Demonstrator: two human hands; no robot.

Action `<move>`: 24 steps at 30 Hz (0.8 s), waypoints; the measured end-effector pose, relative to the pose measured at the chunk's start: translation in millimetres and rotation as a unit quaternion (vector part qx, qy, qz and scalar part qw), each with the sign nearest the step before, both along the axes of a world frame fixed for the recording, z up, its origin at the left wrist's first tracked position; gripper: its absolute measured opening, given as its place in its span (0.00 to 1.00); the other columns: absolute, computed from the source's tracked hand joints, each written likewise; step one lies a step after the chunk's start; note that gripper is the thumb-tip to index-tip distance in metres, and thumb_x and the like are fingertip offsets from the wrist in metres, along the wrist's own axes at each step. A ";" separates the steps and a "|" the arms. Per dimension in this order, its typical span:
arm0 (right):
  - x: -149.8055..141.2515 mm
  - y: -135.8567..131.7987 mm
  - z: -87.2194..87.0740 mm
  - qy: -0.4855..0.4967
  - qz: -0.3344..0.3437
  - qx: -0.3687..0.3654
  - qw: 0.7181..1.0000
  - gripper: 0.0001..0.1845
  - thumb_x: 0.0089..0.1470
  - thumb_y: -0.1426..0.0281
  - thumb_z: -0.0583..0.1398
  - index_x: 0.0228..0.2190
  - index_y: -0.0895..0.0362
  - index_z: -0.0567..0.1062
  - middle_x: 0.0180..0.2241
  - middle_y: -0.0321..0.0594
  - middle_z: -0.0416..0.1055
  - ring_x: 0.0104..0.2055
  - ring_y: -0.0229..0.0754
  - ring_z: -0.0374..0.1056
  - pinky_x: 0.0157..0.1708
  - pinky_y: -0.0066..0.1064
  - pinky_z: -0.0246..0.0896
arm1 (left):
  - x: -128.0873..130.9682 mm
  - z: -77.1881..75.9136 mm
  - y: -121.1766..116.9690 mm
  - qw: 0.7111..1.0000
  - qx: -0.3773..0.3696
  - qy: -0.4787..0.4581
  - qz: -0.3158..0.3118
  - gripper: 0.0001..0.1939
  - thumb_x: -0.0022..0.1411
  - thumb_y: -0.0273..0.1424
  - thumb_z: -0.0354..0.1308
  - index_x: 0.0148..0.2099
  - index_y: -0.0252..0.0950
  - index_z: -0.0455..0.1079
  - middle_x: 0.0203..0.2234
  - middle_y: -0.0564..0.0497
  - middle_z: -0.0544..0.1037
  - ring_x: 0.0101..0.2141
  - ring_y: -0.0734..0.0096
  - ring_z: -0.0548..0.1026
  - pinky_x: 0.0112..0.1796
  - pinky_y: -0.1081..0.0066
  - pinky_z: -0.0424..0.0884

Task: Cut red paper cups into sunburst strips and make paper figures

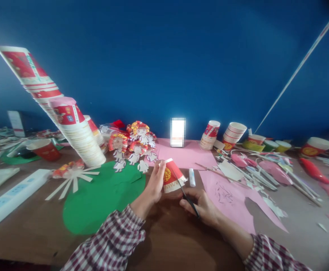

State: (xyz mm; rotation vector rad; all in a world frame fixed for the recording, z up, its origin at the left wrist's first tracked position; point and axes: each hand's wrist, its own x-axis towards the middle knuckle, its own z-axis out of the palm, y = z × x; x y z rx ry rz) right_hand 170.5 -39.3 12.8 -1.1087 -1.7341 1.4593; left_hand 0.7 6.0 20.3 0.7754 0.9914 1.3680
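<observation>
My left hand [154,183] grips a red and white paper cup [170,177] by its left side, tilted above the table. Gold print marks its wall, and its right edge looks cut and ragged. My right hand [200,205] is closed round dark-handled scissors [191,206], whose blades reach up against the cup's right side. Just beyond the right hand, a small white and blue glue stick [192,177] lies on the table. To the left of my left hand rests a green paper sheet [102,203].
Tall stacked paper cups [76,139] lean at the left. Paper dolls [136,143] cluster behind the green sheet. A blurred bright screen [178,132] stands at the back on pink paper [164,150]. Shorter cup stacks [233,135] and paper scraps [266,171] cover the right side.
</observation>
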 end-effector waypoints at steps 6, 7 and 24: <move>2.2 0.3 1.3 0.007 0.005 0.010 1.000 0.25 0.49 0.50 0.62 0.33 0.61 0.74 0.21 0.33 0.62 0.23 0.33 0.58 0.20 0.24 0.53 | 3.4 -4.3 0.6 1.000 0.002 0.020 -0.018 0.27 0.54 0.52 0.58 0.49 0.38 0.66 0.40 0.45 0.76 0.43 0.56 0.74 0.47 0.59 0.70; 2.4 0.5 1.3 0.009 0.005 0.011 1.000 0.24 0.50 0.51 0.62 0.33 0.61 0.74 0.21 0.33 0.62 0.23 0.33 0.58 0.21 0.24 0.52 | 4.1 -4.7 0.7 1.000 0.001 0.022 -0.018 0.28 0.54 0.52 0.58 0.49 0.38 0.65 0.40 0.45 0.76 0.44 0.56 0.75 0.47 0.59 0.69; 2.6 1.0 -2.0 0.008 -0.004 0.018 1.000 0.22 0.52 0.52 0.61 0.32 0.61 0.73 0.19 0.31 0.61 0.20 0.32 0.57 0.19 0.23 0.50 | 5.5 -11.8 1.6 1.000 -0.001 0.010 -0.017 0.24 0.58 0.50 0.56 0.48 0.38 0.64 0.41 0.46 0.75 0.42 0.61 0.75 0.45 0.63 0.71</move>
